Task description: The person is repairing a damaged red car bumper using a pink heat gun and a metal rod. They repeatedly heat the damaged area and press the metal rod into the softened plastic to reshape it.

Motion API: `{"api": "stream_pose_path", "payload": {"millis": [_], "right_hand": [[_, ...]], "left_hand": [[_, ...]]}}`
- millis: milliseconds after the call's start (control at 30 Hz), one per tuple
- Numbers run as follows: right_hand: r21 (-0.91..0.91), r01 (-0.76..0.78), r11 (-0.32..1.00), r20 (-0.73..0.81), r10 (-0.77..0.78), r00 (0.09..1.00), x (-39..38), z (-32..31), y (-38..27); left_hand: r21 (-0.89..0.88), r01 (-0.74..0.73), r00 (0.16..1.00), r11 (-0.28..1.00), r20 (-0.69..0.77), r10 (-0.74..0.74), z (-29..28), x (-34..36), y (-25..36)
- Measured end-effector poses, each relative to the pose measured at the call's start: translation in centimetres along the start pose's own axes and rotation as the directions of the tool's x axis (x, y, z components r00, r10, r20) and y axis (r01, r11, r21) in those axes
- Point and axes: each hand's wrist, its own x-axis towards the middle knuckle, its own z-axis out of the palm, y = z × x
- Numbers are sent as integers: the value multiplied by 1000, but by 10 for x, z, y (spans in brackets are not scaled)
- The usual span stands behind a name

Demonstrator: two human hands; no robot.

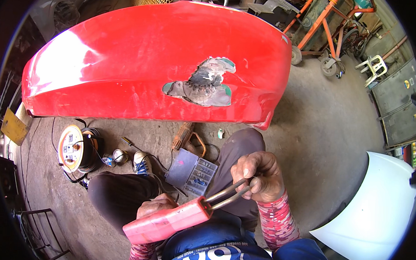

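Observation:
My left hand (157,205) is wrapped round the body of a red hot stapler (167,221) with two long metal prongs; part of that hand is hidden behind the tool. The fingers of my right hand (260,176) are pinched together at the tips of the prongs. Whatever they hold there is too small to make out. Ahead of me stands a large red car bumper (127,70). A torn, sanded patch on it shows grey and green edges. Between my legs lies an opened compartment box (200,176) of small metal pieces.
An orange heat gun (183,136) lies under the bumper, by the box. To the left stand a cable reel (71,147) and a small can (119,156), with cords across the floor. A white panel (369,207) is at the right. An orange trolley (328,28) stands at the back right.

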Motion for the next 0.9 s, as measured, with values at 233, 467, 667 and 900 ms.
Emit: {"api": "stream_pose_path", "payload": {"millis": [233,467,667,900], "right_hand": [[-9,49,999,89,-48,995,0,-5,2],[78,43,996,100,-51,994,1,-5,7],[77,-20,997,66,15,998,-2,-2,5],[59,-14,998,50,11,999,-2,-2,6]], "left_hand": [[-50,-6,1000,999,-5,6,-1,-3,-3],[-16,-4,1000,1000,23,4,-6,-3,-4],[-84,46,999,995,3,-46,-6,-10,-11],[-49,33,999,998,30,-32,-11,-15,-14]]}}
